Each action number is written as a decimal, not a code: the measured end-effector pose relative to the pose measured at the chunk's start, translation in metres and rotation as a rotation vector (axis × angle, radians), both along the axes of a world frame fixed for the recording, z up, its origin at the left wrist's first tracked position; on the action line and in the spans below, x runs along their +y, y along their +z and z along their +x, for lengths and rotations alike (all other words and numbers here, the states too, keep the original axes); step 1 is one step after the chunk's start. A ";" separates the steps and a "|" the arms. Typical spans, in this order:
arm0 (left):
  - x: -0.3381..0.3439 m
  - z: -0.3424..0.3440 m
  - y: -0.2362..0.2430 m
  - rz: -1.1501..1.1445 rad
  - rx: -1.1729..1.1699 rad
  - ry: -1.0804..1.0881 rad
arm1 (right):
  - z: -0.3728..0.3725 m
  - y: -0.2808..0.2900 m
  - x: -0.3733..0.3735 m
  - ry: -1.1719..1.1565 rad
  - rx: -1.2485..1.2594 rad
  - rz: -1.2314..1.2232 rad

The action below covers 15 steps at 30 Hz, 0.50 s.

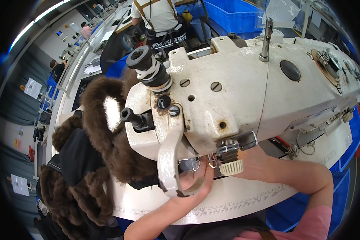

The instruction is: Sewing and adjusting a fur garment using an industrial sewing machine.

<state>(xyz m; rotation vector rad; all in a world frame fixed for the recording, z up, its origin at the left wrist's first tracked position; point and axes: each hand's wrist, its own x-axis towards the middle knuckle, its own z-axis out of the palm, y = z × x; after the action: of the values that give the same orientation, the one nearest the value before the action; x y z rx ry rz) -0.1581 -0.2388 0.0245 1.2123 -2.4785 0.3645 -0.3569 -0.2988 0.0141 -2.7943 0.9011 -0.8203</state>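
Note:
A white industrial sewing machine point(244, 80) stands before me, its head hiding much of my hands. My left hand point(209, 176) reaches under it beside the needle area, partly behind the curved white lever point(169, 168). Its fingertips are hidden, so any grip is unclear. On the other side, my right hand point(253, 163) is close to the left, behind the cream tension knob point(231, 167); its fingers are out of sight. Brown fur trim point(98, 116) with black fabric point(144, 182) lies left of the machine head, reaching close to my left hand.
More black garments with brown fur point(60, 192) hang over the left side of the white table point(228, 202). Blue bins point(234, 16) stand beyond the machine and at the right. A person in a white top point(158, 14) is across from me. A thread post point(266, 40) rises from the machine.

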 end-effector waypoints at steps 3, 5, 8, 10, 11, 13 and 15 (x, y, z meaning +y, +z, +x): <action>-0.002 0.003 0.006 -0.023 -0.123 0.015 | 0.000 0.001 0.000 0.019 0.046 -0.017; -0.001 0.005 0.004 -0.028 -0.115 0.063 | 0.006 0.003 0.000 0.027 0.040 -0.055; -0.001 0.003 0.001 -0.065 -0.003 0.127 | 0.009 0.007 0.001 0.024 -0.044 0.052; -0.003 0.002 0.003 0.003 0.180 0.126 | 0.012 0.007 -0.003 0.029 -0.045 0.070; 0.000 -0.002 0.006 0.071 0.354 0.122 | 0.011 0.008 -0.004 0.033 -0.055 0.088; 0.012 -0.002 0.020 0.129 0.524 0.189 | 0.018 0.002 -0.007 0.044 -0.098 0.094; 0.024 0.007 0.029 0.092 0.593 0.170 | 0.023 -0.004 -0.006 0.056 -0.227 -0.004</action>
<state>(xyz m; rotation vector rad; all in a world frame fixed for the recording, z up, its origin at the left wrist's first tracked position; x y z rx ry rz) -0.1510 -0.2147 0.0535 1.3365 -1.9068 -0.0685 -0.3338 -0.3049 0.0104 -2.6455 0.7814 -1.1021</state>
